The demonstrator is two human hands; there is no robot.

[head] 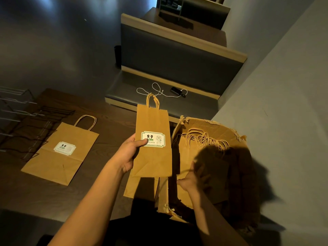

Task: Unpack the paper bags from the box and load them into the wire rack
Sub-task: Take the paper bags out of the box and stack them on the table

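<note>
My left hand (130, 153) grips a flat brown paper bag (152, 157) with a white "9.9" label, held upright above the table's right edge, thumb on the label. My right hand (192, 178) reaches into the open cardboard box (213, 126) and curls round the twisted handle of a bag (218, 174) in the stack there. Several bag handles (204, 139) stick up inside the box. Another labelled paper bag (60, 153) lies flat on the dark wooden table (106, 121). The wire rack (21, 121) lies at the table's left end.
A padded bench (159, 96) stands beyond the table with a white cable (156, 89) and a small dark device (177, 91) on its seat. A grey wall (284, 103) runs along the right. A further brown bag (140, 185) hangs below the held one.
</note>
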